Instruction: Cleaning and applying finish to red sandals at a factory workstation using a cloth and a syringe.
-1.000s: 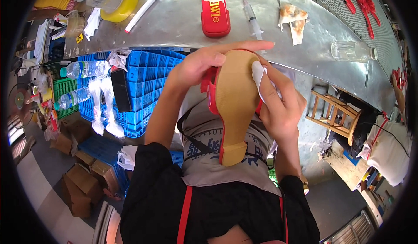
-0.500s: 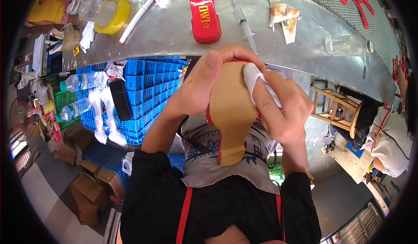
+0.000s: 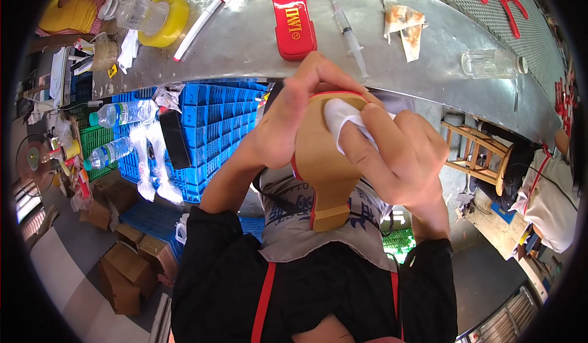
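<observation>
Starting from the left, a black phone [image 3: 176, 139] is at the blue crates [image 3: 205, 119]. The left hand [image 3: 278, 122] is closed around the toe end of a red sandal [image 3: 323, 159], which is held above the grey apron [image 3: 286, 246] with its tan sole facing up. Beyond the hands, a second red sandal [image 3: 295, 32] lies insole up on the metal table [image 3: 242, 46]; whether its underside is finished, I cannot tell. Near it lies a syringe [image 3: 348, 35]. A folded white cloth [image 3: 337, 116] is pinched in the right hand [image 3: 401, 153] and covers part of the sole's toe area, so I judge that wiping is in progress and not yet complete. The heel part looks clean, but how much is already wiped is not clear. Farther right, a stained scrap [image 3: 403, 19] and a clear bottle [image 3: 489, 64] lie untouched.
</observation>
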Demonstrator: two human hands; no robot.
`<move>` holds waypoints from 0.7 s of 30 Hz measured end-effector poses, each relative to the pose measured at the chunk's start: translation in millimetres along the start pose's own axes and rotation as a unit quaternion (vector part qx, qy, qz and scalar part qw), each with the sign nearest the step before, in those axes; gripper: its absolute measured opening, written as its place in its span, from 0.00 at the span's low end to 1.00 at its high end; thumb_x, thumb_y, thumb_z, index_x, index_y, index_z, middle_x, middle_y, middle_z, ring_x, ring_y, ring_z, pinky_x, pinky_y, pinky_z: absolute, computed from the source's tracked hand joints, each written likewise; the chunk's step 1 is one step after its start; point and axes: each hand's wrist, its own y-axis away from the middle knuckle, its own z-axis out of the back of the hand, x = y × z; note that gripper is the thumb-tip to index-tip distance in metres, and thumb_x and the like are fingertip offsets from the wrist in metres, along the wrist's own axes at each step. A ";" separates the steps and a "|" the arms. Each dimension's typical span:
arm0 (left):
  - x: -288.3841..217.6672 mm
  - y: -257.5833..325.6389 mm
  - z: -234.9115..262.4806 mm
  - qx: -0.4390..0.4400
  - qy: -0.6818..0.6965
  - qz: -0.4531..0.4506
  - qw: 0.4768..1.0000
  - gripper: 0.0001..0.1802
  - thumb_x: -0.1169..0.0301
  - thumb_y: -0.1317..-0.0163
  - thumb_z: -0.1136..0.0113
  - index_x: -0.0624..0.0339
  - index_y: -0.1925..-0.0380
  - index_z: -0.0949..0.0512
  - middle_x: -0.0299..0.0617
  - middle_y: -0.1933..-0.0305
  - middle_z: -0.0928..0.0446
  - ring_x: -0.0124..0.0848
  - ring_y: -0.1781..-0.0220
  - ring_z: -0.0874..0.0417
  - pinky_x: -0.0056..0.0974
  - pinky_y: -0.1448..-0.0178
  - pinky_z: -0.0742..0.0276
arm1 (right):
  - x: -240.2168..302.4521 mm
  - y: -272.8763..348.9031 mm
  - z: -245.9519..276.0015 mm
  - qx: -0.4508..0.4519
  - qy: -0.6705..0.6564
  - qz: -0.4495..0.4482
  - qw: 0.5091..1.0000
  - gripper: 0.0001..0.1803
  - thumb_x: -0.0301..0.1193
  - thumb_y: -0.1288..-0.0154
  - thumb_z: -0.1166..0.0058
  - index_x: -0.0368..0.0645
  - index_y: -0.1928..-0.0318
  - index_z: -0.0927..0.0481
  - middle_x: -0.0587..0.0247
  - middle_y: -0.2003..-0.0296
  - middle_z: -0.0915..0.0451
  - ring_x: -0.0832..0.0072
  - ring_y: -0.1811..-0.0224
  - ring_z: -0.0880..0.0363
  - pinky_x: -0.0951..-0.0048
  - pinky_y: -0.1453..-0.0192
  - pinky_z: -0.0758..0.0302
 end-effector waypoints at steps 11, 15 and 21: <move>-4.7 2.9 -0.8 0.024 -0.064 -0.011 0.998 0.49 0.28 0.33 0.73 0.70 0.45 0.35 0.54 0.45 0.23 0.35 0.45 0.20 0.39 0.41 0.25 | 1.6 -12.4 -3.8 -0.018 -0.013 0.017 1.000 0.21 0.26 0.66 0.32 0.45 0.63 0.15 0.65 0.66 0.23 0.74 0.78 0.31 0.75 0.80 0.35; -7.9 4.0 -4.1 -0.040 -0.065 0.058 0.995 0.58 0.17 0.47 0.79 0.66 0.47 0.36 0.56 0.49 0.20 0.36 0.47 0.18 0.40 0.42 0.23 | -5.3 1.9 -2.3 -0.021 -0.026 -0.049 0.998 0.22 0.26 0.66 0.33 0.44 0.62 0.14 0.64 0.66 0.22 0.74 0.78 0.30 0.75 0.79 0.35; -0.3 9.2 -5.2 -0.034 -0.022 0.000 0.999 0.50 0.27 0.34 0.71 0.70 0.45 0.33 0.51 0.49 0.22 0.34 0.48 0.20 0.37 0.44 0.25 | 4.4 -9.2 -1.5 0.030 -0.030 -0.017 0.999 0.24 0.26 0.66 0.35 0.42 0.60 0.14 0.59 0.64 0.20 0.71 0.77 0.28 0.74 0.79 0.33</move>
